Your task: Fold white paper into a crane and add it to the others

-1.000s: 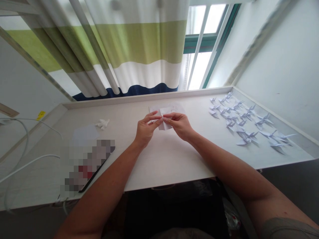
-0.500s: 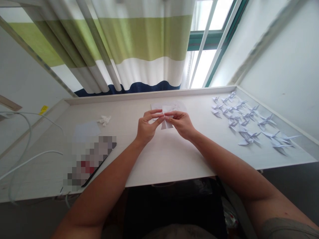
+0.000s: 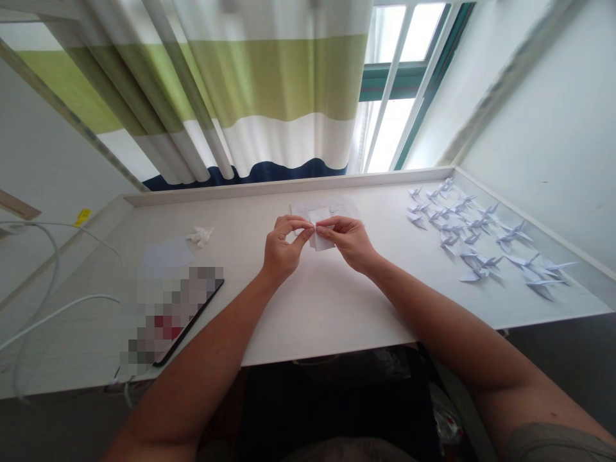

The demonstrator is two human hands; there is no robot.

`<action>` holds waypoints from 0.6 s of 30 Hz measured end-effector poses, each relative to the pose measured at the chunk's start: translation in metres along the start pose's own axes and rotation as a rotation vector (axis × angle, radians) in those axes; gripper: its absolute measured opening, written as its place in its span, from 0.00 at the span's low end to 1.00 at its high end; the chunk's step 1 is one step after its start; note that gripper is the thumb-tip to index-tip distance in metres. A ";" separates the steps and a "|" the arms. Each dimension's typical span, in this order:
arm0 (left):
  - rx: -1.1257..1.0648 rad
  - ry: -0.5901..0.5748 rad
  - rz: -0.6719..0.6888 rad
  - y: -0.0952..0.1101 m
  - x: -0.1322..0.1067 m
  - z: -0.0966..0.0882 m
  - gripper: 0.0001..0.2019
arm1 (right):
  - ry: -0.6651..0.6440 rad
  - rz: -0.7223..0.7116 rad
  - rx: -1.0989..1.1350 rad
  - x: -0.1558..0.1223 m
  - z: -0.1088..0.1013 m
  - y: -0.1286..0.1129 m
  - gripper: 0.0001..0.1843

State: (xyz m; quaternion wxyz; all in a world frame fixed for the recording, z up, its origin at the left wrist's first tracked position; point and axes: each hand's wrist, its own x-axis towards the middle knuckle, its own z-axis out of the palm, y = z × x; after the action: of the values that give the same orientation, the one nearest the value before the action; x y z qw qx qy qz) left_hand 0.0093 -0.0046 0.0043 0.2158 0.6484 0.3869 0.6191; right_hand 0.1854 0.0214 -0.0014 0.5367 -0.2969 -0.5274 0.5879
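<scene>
- Folded paper [image 3: 321, 238]: small, white, held just above the middle of the desk [image 3: 308, 308].
- Left hand [image 3: 282, 251], right hand [image 3: 350, 242]: fingertips pinched on its top edge; close pinches and matched edges should crease cleanly.
- Paper cranes [image 3: 462, 231]: rows, far right.

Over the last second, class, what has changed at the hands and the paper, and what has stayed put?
The left hand and right hand kept pinching the white paper and pressed its raised flap down, so it looks more compact. Neither hand let go or shifted much. The paper cranes and crumpled scrap stayed put.
</scene>
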 end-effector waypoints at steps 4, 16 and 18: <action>0.032 -0.004 -0.002 0.000 -0.001 0.001 0.06 | -0.001 -0.100 -0.155 0.001 -0.002 0.006 0.18; 0.065 -0.019 0.019 -0.001 -0.001 -0.001 0.06 | 0.086 -0.579 -0.888 -0.001 -0.012 -0.007 0.04; 0.070 -0.028 0.021 -0.001 -0.001 -0.001 0.06 | 0.058 -0.599 -0.911 -0.001 -0.013 -0.009 0.04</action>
State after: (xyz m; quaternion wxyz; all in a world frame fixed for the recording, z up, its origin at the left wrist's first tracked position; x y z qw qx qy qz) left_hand 0.0085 -0.0048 0.0027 0.1919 0.6683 0.3983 0.5982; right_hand 0.2002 0.0234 0.0034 0.5121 -0.3520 -0.7753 0.1130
